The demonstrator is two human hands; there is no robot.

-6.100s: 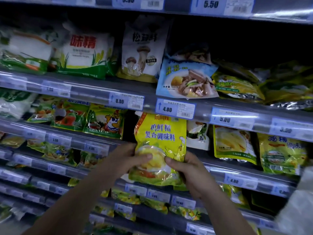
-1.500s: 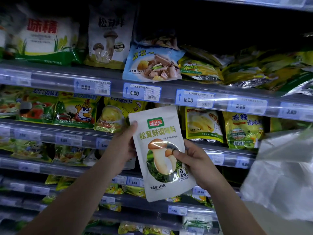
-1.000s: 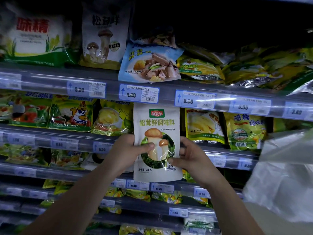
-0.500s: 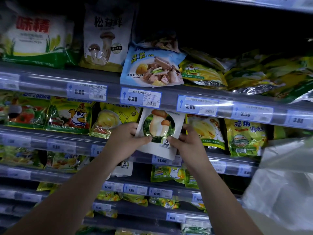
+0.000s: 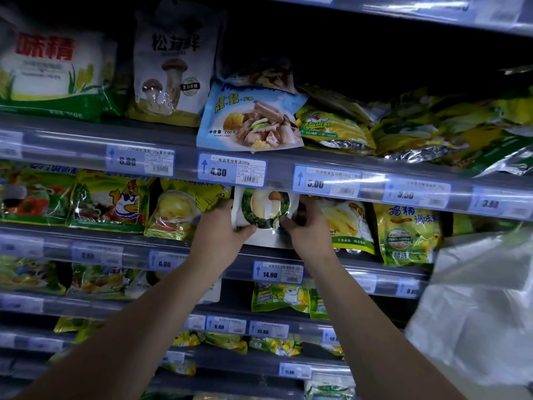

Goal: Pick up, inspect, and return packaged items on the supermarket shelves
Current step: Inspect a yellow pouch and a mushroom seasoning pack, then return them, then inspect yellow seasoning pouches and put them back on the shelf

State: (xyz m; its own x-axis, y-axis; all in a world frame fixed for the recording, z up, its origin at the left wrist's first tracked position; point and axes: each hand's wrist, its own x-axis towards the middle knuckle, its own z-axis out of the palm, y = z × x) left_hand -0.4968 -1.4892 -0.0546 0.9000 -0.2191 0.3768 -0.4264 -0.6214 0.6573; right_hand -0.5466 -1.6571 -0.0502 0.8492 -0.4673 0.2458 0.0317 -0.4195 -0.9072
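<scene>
Both hands, left hand [image 5: 220, 226] and right hand [image 5: 308, 226], pinch the pouch [image 5: 266, 215] by its side edges; light, floppy, slick film, I'd judge.

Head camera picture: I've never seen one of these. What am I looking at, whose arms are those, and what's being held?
There is no machine here. A person wears one wide-angle camera on the head, so you see their own two bare arms reaching forward. The picture is taken from that spot, looking at the hands.

In front are supermarket shelves stacked with seasoning bags, with price tags along the rails.

The left hand and right hand each pinch one side of a white mushroom pouch. Its top is tucked under the rail above. It sits between yellow bags, just above the 14.90 tag. It looks as if the pouch is being set into that gap.
</scene>
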